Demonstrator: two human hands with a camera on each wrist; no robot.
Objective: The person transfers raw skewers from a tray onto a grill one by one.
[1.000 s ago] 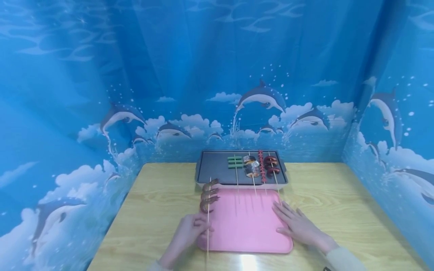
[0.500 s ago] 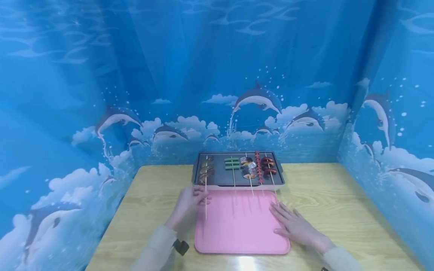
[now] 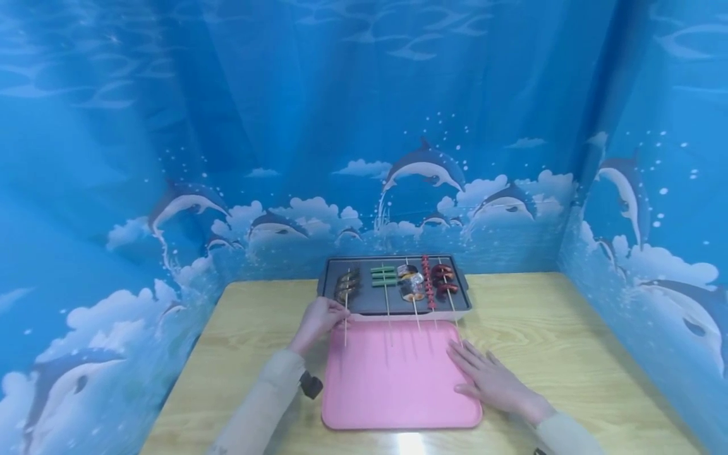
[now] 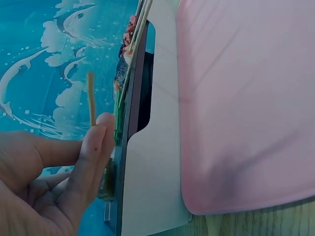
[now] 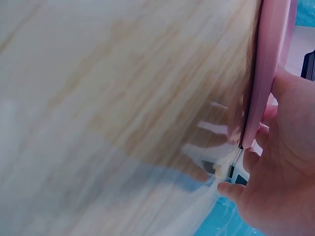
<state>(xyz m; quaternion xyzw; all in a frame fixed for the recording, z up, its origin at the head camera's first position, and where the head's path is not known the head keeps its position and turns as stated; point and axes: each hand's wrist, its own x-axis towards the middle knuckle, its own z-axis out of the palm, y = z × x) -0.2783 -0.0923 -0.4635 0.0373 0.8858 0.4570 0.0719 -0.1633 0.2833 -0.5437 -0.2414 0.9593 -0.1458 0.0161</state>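
My left hand (image 3: 320,318) pinches the bare wooden stick (image 4: 91,101) of a shrimp skewer between thumb and fingertips. The shrimp (image 3: 348,287) lie over the left end of a dark, flat grill plate (image 3: 368,304), though I cannot tell whether they touch it. The stick's tail points toward me over a pink tray (image 3: 400,388). My right hand (image 3: 496,383) rests with straight fingers on the tray's right edge. In the right wrist view its fingers lie along the pink rim (image 5: 269,64).
Across the grill lie a skewer of green pieces (image 3: 383,278), one of fish chunks (image 3: 412,289), one of small red pieces (image 3: 427,282) and one of dark red curled pieces (image 3: 445,279). Their sticks overhang the tray. A dolphin-print curtain (image 3: 341,158) stands behind the wooden table (image 3: 256,328).
My left hand has moved forward with the shrimp skewer, bringing the shrimp from above the tray's left edge to the grill's left end. My right hand stays on the tray's edge.
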